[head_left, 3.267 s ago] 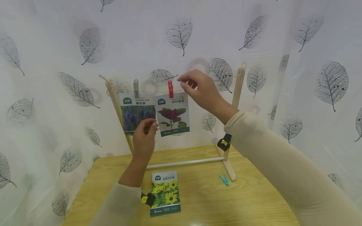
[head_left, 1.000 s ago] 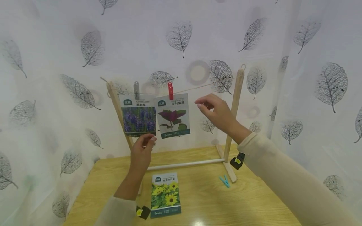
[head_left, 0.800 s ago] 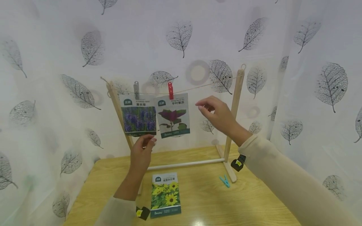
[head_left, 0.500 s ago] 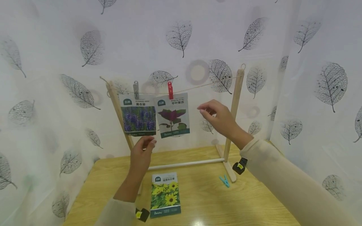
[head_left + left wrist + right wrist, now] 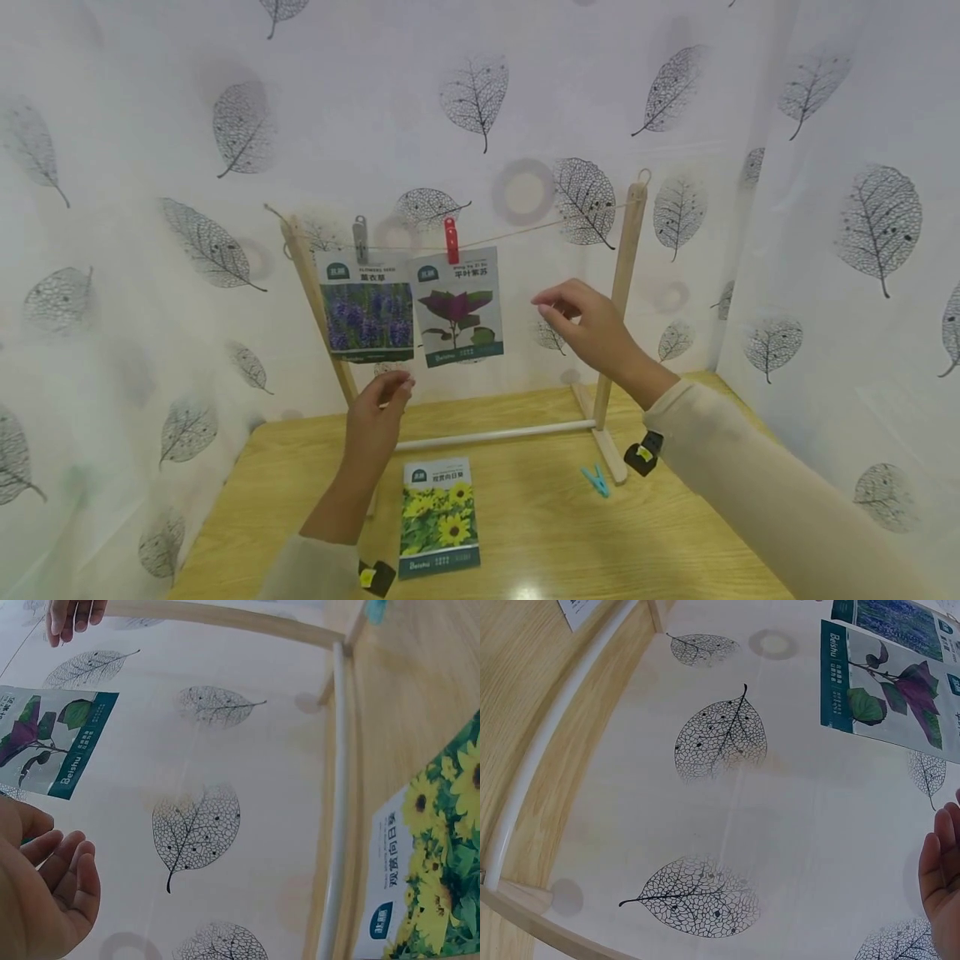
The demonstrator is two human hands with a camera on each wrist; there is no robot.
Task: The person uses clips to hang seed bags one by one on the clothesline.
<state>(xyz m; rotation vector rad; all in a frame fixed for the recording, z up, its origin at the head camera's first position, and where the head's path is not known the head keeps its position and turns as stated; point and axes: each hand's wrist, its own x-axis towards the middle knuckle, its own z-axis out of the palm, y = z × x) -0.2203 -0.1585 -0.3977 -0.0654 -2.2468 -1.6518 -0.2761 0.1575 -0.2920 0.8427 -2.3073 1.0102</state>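
Observation:
Two seed packets hang side by side from a string [image 5: 525, 230]. A grey clothespin [image 5: 361, 239] holds the lavender packet [image 5: 367, 312]; a red clothespin [image 5: 452, 241] holds the purple-leaf packet [image 5: 460, 308]. Just below the lavender packet is my left hand [image 5: 375, 417], fingers loosely bent and holding nothing. My right hand [image 5: 588, 325] hovers to the right of the purple-leaf packet, apart from it, also with nothing in its loosely curled fingers. On the table lies a sunflower seed packet [image 5: 439, 517], face up. A blue clothespin [image 5: 596, 481] lies at the right.
The string runs between two wooden posts, the right post [image 5: 628, 283] and the left post [image 5: 307, 283]. A white rod [image 5: 495, 434] joins them low down, above the wooden table [image 5: 555, 533]. Behind hangs a leaf-print curtain [image 5: 480, 100].
My right hand has come down from the string beside the red clothespin and moved right. My left hand has dropped from in front of the lavender packet to below it. Both packets still hang.

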